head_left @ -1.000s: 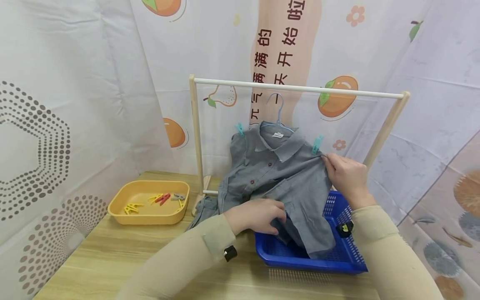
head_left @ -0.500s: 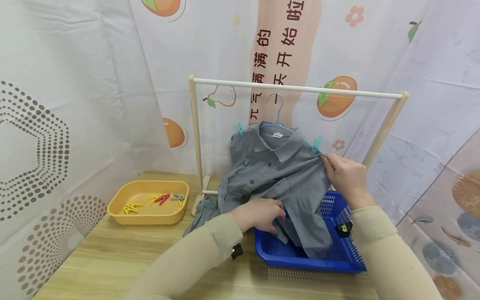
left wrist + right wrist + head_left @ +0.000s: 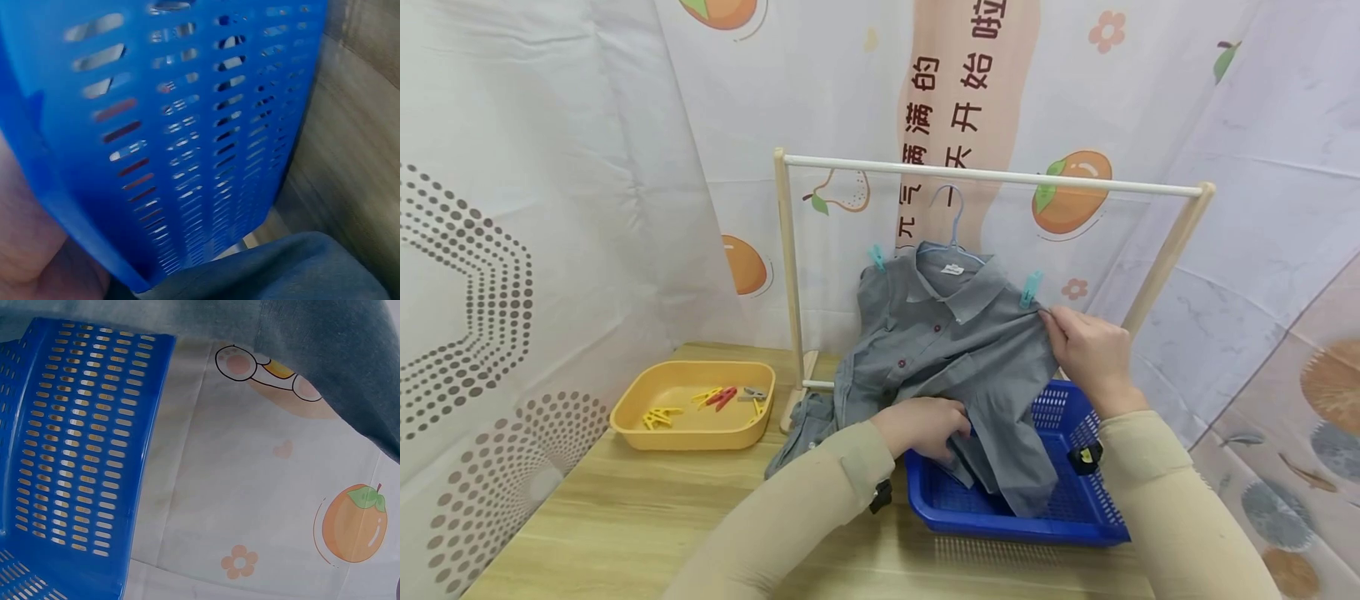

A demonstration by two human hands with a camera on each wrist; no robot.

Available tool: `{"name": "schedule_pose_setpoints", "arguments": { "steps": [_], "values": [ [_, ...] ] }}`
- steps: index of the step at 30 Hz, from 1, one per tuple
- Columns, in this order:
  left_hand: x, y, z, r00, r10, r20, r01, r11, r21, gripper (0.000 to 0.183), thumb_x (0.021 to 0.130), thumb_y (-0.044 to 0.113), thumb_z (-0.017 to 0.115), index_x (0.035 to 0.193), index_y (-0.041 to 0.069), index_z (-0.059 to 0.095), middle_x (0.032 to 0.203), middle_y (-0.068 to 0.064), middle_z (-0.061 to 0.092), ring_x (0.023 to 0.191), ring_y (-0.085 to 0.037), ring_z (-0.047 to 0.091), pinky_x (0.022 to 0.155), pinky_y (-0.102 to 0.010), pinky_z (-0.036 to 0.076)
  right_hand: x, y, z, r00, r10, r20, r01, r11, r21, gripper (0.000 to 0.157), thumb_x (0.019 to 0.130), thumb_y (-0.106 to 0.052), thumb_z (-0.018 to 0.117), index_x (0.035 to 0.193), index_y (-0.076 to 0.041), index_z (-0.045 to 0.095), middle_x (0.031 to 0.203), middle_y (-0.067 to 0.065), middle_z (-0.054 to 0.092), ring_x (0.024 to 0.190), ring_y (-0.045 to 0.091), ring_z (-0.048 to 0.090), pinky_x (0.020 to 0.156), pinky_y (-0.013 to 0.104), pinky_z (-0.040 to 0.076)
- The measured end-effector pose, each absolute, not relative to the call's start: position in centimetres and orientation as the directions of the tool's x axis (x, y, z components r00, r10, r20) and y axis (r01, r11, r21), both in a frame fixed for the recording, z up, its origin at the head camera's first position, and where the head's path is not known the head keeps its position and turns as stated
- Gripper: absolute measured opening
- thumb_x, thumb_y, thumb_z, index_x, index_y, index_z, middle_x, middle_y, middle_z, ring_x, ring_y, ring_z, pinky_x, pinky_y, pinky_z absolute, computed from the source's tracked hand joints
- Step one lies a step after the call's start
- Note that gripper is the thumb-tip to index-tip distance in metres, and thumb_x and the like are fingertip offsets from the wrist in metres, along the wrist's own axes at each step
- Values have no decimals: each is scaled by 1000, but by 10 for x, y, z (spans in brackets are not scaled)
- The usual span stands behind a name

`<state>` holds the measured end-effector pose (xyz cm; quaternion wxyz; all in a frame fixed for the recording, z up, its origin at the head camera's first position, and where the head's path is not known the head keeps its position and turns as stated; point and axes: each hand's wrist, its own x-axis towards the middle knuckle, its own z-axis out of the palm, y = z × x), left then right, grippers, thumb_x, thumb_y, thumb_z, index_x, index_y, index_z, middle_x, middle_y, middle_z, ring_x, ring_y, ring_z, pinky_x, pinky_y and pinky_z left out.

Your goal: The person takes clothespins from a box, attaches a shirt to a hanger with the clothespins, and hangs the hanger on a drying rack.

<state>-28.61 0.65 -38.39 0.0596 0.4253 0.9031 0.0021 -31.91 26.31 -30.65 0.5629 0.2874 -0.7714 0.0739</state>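
A grey button-up shirt (image 3: 955,333) drapes from a light blue hanger (image 3: 957,225), whose hook shows just below the rack's white bar (image 3: 1000,175). One teal clothespin (image 3: 877,257) sits at the left shoulder, another teal clothespin (image 3: 1030,289) at the right. My right hand (image 3: 1090,354) pinches the cloth just beyond the right clothespin. At the lower front, my left hand (image 3: 921,425) bends its fingers into the cloth over the blue basket (image 3: 936,508); the fingertips are hidden, and I cannot tell whether they grip it. The shirt's hem hangs into the basket.
A yellow tray (image 3: 692,437) with several small clothespins (image 3: 722,398) stands on the left of the wooden table (image 3: 625,517). The rack's wooden posts (image 3: 790,275) rise behind the shirt. Printed curtains (image 3: 835,83) enclose the back and sides.
My left hand has shifted a little to the right, and its fingers have sunk further behind the cloth. The shirt's lower front has swung slightly left. My right hand keeps its hold.
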Motion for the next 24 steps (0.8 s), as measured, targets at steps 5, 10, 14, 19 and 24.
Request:
{"name": "schedule_pose_setpoints", "arguments": {
  "steps": [5,10,14,19,24],
  "values": [
    [-290,11,-388,-639,755,-147,761,649,26,41,88,31,82,128,26,71,123,9,60,108,-7,60,91,-23,48,-319,264,-306,-194,-364,911,-526,822,217,29,100,-19,61,75,-8,53,53,6,46,38,28,45,34,44,30],
    [-292,17,-393,-661,727,-184,740,673,2,44,87,32,83,130,28,70,129,9,60,115,-7,58,94,-23,47,-317,266,-305,-196,-378,905,-520,822,231,27,99,-17,63,76,-8,54,53,5,45,39,28,46,35,44,31],
    [-295,25,-398,-673,713,-197,731,681,-33,50,88,31,82,135,28,67,132,9,61,117,-8,58,95,-23,47,-316,267,-305,-200,-381,903,-512,826,235,26,100,-17,63,76,-8,55,53,6,46,39,27,47,35,44,32],
    [-298,33,-404,-695,684,-222,712,697,-85,53,88,30,80,138,32,64,136,11,60,122,-6,56,97,-23,47,-317,267,-306,-188,-368,910,-530,819,222,25,99,-18,62,78,-7,57,54,6,48,40,29,49,35,45,33],
    [-298,39,-409,-712,656,-249,697,705,-136,55,87,31,80,140,37,62,137,12,59,120,-5,56,92,-24,49,-319,268,-306,-199,-360,911,-531,821,208,26,99,-18,62,77,-8,55,54,5,47,40,29,49,35,45,32]
  ]
}}
